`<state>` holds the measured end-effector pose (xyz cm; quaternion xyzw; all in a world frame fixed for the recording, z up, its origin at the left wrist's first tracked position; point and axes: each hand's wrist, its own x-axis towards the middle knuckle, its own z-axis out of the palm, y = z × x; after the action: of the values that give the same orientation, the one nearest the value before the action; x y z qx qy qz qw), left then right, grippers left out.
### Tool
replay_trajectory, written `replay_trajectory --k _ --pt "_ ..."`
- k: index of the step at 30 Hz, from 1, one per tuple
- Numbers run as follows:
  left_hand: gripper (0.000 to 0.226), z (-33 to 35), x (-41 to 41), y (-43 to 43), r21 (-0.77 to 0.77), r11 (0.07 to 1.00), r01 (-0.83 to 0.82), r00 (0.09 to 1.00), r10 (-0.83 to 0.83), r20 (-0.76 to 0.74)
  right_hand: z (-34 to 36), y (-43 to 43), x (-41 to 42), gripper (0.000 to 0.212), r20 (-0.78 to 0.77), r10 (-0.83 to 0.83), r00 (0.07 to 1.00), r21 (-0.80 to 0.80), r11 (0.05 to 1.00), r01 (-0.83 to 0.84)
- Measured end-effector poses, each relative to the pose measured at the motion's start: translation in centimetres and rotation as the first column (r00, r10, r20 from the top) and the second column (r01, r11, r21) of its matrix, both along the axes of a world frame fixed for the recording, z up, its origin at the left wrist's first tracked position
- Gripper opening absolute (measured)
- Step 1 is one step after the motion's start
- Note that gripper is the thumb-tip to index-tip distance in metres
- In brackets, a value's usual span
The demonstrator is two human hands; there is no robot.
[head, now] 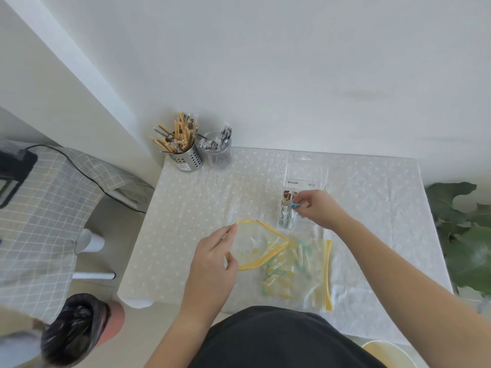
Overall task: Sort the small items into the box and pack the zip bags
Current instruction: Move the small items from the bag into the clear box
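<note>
Two hands work: the left hand holds the see-through, yellow-edged zip bag open, mouth facing up, while the right hand pinches a small blue item over the clear box.

Left hand low, thumb and forefinger pinched together. Right hand reaches forward, fingertips seemingly closed, forearm extended.

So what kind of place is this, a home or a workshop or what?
Probably a home, perhaps a kitchen or dining corner. A small table with a dotted cloth stands against a white wall, a perforated metal holder of wrapped chopsticks sits at the back, and a houseplant grows beside it.
</note>
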<state>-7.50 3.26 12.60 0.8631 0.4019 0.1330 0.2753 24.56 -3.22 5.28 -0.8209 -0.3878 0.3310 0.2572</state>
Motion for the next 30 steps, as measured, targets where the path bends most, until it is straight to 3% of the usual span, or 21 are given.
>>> replay_trajectory --k 10,14,18,24,30 --pt "0.067 0.2 1.0 0.1 0.036 0.998 0.053 0.999 -0.053 0.008 -1.4 1.7 -0.2 0.022 0.116 0.253 0.961 -0.218 0.950 -0.224" --pt "0.066 0.1 1.1 0.2 0.005 1.000 0.019 1.000 -0.019 0.005 -1.3 1.5 -0.6 0.036 0.113 0.206 0.972 -0.197 0.964 -0.181" --pt "0.067 -0.2 0.8 0.3 -0.001 1.000 -0.020 1.000 0.020 -0.006 -1.3 1.3 -0.8 0.026 0.175 0.129 0.976 -0.117 0.987 -0.110" --pt "0.066 -0.2 0.7 0.1 -0.019 0.999 -0.029 1.000 0.029 -0.002 -1.9 1.5 -1.7 0.028 0.145 0.253 0.956 -0.215 0.952 -0.219" --pt "0.065 -0.2 0.2 -0.2 -0.018 1.000 -0.024 1.000 0.024 0.000 -1.6 1.6 -2.5 0.027 0.178 0.244 0.953 -0.235 0.951 -0.199"
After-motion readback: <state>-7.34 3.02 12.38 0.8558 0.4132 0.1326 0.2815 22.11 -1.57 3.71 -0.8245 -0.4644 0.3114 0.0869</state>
